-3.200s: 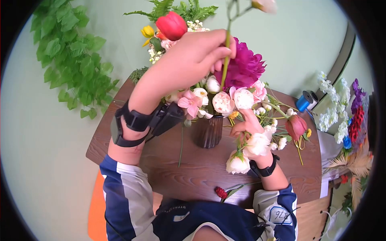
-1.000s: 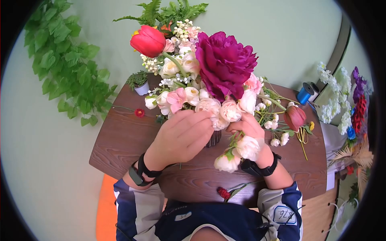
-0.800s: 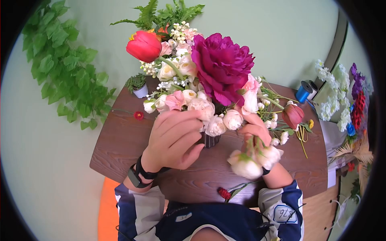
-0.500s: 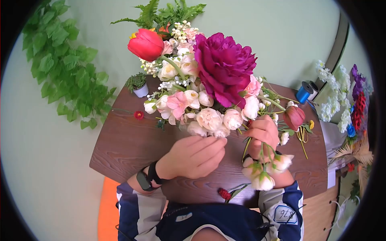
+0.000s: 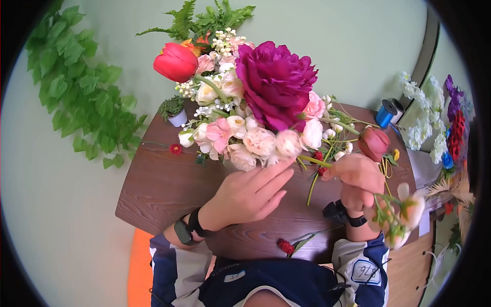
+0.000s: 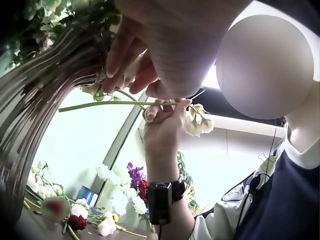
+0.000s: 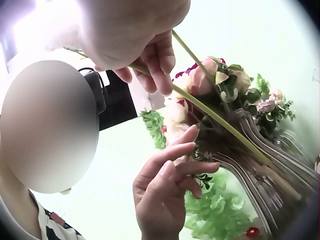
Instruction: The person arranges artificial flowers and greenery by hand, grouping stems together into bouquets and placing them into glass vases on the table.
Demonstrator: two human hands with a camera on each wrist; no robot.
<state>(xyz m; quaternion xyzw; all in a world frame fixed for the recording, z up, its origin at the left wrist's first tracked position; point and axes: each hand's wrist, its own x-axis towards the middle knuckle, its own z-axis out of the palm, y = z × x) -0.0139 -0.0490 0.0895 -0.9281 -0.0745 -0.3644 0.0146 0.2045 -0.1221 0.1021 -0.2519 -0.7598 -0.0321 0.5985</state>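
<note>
In the head view my left hand [image 5: 253, 197] has its fingers extended at the front of the bouquet, by a pale pink rose [image 5: 289, 143] and the lower roses. My right hand [image 5: 358, 176] grips a green stem [image 5: 314, 160] to the right of the bouquet; its white flowers [image 5: 411, 212] hang beyond the hand. In the left wrist view the right hand [image 6: 165, 130] pinches the stem [image 6: 100, 104] near the ribbed vase [image 6: 45, 100]. The right wrist view has my left hand [image 7: 162, 190] with spread fingers beside the vase [image 7: 250, 175], below the stem [image 7: 215, 115].
A purple peony [image 5: 276, 84] and a red tulip [image 5: 175, 62] top the bouquet. Loose flowers with a dusky tulip [image 5: 374, 143] lie at right, a blue spool [image 5: 385, 114] behind. A red flower [image 5: 285, 246] lies near the front edge, a potted plant [image 5: 178, 118] back left.
My left hand has come down from above the bouquet, where it held a stem, to its front. My right hand has moved right with the white flowers, and its stem now shows.
</note>
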